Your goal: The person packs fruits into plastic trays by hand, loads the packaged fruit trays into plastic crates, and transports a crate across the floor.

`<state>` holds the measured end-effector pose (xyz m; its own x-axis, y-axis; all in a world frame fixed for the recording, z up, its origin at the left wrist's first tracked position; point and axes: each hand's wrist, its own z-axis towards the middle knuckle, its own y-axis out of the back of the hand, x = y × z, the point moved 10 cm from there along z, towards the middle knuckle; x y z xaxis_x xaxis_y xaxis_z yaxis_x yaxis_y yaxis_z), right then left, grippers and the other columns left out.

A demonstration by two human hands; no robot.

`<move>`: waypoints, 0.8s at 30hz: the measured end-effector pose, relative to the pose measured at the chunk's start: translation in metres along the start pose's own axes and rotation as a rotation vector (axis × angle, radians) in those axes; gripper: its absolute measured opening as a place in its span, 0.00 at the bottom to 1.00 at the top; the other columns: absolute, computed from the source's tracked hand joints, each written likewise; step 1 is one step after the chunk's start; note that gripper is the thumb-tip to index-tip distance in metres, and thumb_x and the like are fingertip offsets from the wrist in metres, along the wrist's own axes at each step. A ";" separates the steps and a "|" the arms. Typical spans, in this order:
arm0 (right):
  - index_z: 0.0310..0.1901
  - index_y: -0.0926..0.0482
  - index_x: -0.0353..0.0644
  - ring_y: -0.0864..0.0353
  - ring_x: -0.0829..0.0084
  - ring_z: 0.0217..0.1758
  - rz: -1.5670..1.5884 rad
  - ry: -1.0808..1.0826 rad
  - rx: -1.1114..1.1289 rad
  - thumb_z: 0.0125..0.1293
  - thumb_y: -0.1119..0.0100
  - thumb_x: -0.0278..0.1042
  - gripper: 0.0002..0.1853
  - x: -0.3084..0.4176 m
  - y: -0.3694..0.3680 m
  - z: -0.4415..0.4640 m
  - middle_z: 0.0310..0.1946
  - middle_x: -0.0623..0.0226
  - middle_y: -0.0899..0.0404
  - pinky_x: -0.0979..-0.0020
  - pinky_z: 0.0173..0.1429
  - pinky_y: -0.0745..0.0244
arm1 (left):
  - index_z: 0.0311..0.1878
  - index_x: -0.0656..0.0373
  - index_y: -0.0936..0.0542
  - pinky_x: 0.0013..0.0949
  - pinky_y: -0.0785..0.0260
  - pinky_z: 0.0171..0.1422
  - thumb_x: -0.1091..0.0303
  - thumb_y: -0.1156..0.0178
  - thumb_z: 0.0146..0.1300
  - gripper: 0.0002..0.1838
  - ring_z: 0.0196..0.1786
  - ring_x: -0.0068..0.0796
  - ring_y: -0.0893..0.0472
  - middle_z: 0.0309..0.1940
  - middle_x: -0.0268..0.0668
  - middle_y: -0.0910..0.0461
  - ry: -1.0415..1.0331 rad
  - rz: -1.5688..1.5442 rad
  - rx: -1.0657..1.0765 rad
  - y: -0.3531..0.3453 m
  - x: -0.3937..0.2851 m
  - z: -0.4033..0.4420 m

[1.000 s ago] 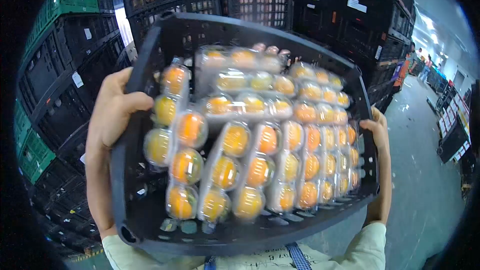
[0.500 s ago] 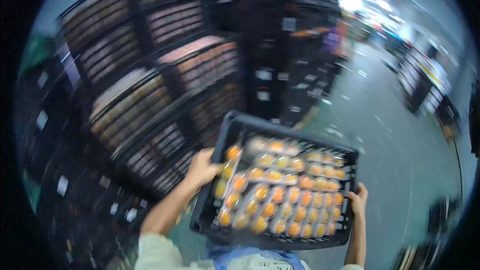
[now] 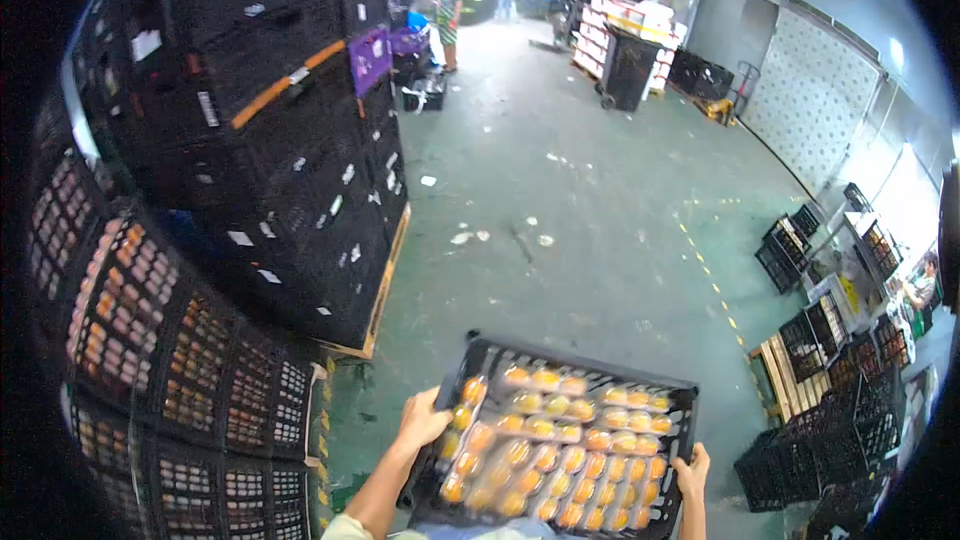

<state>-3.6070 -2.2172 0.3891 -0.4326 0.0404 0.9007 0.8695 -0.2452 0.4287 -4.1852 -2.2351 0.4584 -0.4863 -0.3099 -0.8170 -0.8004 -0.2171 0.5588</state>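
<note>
A black plastic crate [image 3: 585, 361] is held up in front of my body at the bottom of the view, slightly tilted. Inside lie rows of clear packs of round orange and yellow fruit [image 3: 543, 428]; I cannot tell which fruit. Around the crate's left side my left hand [image 3: 424, 422] is closed, its fingertips partly hidden behind the wall. On the opposite side, my right hand [image 3: 692, 470] grips the right wall near the rim. The crate's near edge is partly out of view, close to my clothing.
Tall stacked black crates [image 3: 290, 140] stand on a wooden pallet at left, beside crates of packed fruit [image 3: 200, 360]. Green floor [image 3: 560, 260] stretches ahead. On the right are a pallet [image 3: 793, 377], more crates [image 3: 815, 440] and a person [image 3: 922, 285]. Another person [image 3: 448, 20] stands farther off.
My view has swung right, so the stacks moved left and the open floor came to the middle. The crate, still in both hands, appears lower in the view.
</note>
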 end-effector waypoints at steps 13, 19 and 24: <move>0.36 0.28 0.35 0.30 0.81 0.33 0.056 -0.220 -0.700 0.47 0.45 0.15 0.12 0.070 -0.037 -0.121 0.30 0.72 0.27 0.77 0.39 0.32 | 0.40 0.64 0.22 0.31 0.32 0.36 0.78 0.44 0.42 0.17 0.27 0.26 0.25 0.24 0.40 0.22 -0.527 -0.064 0.534 -0.092 -0.138 0.225; 0.35 0.28 0.36 0.30 0.81 0.34 -0.059 -0.343 -0.717 0.47 0.43 0.17 0.11 0.090 -0.034 -0.125 0.28 0.71 0.28 0.77 0.39 0.32 | 0.39 0.62 0.19 0.32 0.30 0.40 0.77 0.44 0.42 0.17 0.31 0.26 0.22 0.28 0.40 0.19 -0.553 -0.082 0.588 -0.089 -0.170 0.234; 0.35 0.28 0.34 0.28 0.75 0.35 0.128 -0.122 -0.593 0.46 0.48 0.14 0.12 0.150 -0.033 -0.092 0.31 0.67 0.27 0.74 0.42 0.31 | 0.42 0.60 0.20 0.38 0.30 0.43 0.63 0.38 0.45 0.19 0.38 0.40 0.19 0.34 0.46 0.18 -0.420 -0.040 0.520 -0.049 -0.142 0.219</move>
<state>-3.7223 -2.2923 0.5033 -0.2725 0.0771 0.9590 0.6173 -0.7506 0.2358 -4.1541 -1.9778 0.5161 -0.4639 0.0983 -0.8804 -0.8341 0.2863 0.4715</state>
